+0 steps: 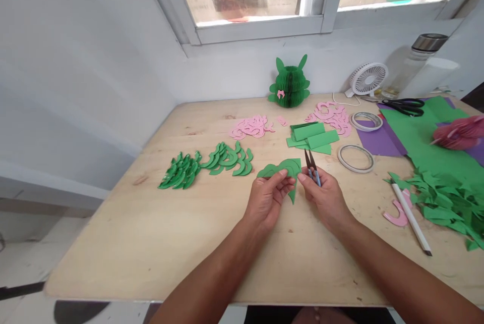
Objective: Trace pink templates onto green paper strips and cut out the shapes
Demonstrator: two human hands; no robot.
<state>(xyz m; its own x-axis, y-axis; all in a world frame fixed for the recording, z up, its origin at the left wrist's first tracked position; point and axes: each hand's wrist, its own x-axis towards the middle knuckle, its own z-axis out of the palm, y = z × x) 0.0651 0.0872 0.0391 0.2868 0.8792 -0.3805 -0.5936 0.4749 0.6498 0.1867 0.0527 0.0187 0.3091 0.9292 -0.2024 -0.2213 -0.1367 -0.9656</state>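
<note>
A partly cut piece of green paper [291, 165], with a curved outline on it, is pinched in my left hand [269, 195]. My right hand [323, 195] holds small scissors [310, 163] with dark blades and blue handles, the blades pointing away from me. Its thumb and finger also touch the right edge of the green paper. Left of my hands lie two piles of curved green cut-outs [227, 157], the nearer-left pile [181, 170] looking shiny. Folded green paper strips [313, 136] are stacked just beyond the scissors.
Pink cut-outs [251, 127] lie farther back, below a green honeycomb paper figure [290, 87]. On the right are tape rolls [355, 158], a white pen [411, 219], green scraps [446, 203], black-handled scissors [406, 107], purple paper [378, 138], pink yarn [459, 133], a fan [368, 79] and a bottle [414, 64].
</note>
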